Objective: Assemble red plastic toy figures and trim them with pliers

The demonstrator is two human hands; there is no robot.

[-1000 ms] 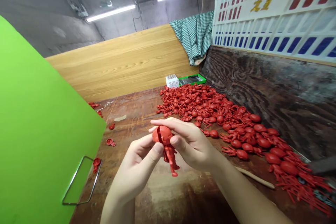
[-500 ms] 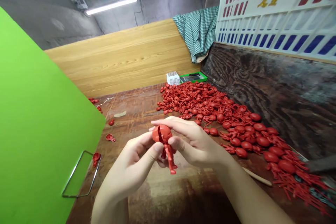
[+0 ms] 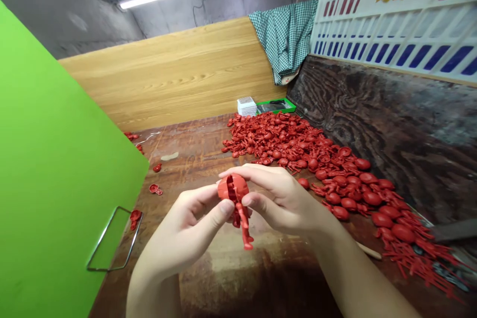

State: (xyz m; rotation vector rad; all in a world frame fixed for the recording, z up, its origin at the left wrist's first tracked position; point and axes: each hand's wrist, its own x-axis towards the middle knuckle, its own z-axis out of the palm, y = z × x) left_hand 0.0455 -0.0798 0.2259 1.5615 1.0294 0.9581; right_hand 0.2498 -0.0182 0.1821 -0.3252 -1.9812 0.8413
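Between my two hands is a small red plastic figure (image 3: 241, 194) with a round head and thin legs hanging down. A dark gap runs down its head between two halves. My left hand (image 3: 199, 223) grips the left half, thumb at the lower edge. My right hand (image 3: 274, 198) holds the right half, with its fingers over the top and its thumb beside the body. The fingers behind the figure are partly hidden. To the right of my hands lies a large heap of similar red figures (image 3: 276, 139), spreading toward the near right.
A green panel (image 3: 55, 159) with a metal handle (image 3: 112, 238) stands at left. Loose red pieces (image 3: 154, 189) lie near it. Behind the heap are a white stack (image 3: 246, 106) and a green tray (image 3: 286, 104). A white crate (image 3: 395, 25) sits upper right; a checked cloth (image 3: 283, 35) hangs beside it.
The gap in the figure's head looks wider, and the figure has turned slightly in my hands. Both hands keep their hold. The whole view has shifted a little.
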